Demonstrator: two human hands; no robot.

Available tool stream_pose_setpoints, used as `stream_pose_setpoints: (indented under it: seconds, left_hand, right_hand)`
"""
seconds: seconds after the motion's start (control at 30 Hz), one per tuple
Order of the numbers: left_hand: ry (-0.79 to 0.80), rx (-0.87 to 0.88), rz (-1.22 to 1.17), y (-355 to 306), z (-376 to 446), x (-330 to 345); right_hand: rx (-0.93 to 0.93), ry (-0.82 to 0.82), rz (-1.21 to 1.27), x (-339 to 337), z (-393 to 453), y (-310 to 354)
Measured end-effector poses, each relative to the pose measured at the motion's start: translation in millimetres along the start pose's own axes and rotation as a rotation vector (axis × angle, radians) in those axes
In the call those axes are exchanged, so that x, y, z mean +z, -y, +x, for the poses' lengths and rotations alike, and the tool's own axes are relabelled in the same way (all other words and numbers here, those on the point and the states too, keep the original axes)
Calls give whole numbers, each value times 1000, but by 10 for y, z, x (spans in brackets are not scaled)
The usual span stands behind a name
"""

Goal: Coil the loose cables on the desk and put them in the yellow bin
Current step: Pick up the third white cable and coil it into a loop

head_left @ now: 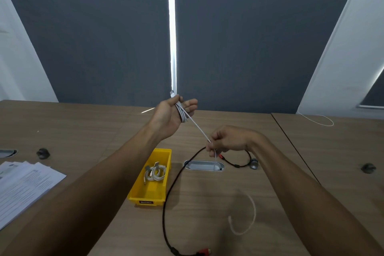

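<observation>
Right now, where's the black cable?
In the head view the black cable lies loose on the desk, right of the yellow bin, curving from under the right hand past the silver cable grommet to the near edge.

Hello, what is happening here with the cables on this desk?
A person is coiling a white cable: loops sit around the left hand, and the right hand pinches the taut free end. The yellow bin already holds coiled pale cables. A black cable lies loose on the desk, uncoiled.
</observation>
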State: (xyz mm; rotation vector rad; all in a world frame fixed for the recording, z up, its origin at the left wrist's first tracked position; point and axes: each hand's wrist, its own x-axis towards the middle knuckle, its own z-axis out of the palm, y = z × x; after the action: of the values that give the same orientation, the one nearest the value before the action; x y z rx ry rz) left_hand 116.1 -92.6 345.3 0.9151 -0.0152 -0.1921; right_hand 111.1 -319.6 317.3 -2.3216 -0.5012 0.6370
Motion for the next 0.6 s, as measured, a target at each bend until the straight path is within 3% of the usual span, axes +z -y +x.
stream_pose_setpoints:
  seconds: [0.2,0.4,0.6]
  left_hand:
    - [0,35,-344,-100,-40,75]
    - [2,70,-256,-100,-45,19]
    - [-58,288,90,-283,-30,-8]
  right_hand:
    - [93,73,-24,172,28,-291]
    - [22,66,57,243,-8,-321]
    - [-32,184,89,207,-86,-187]
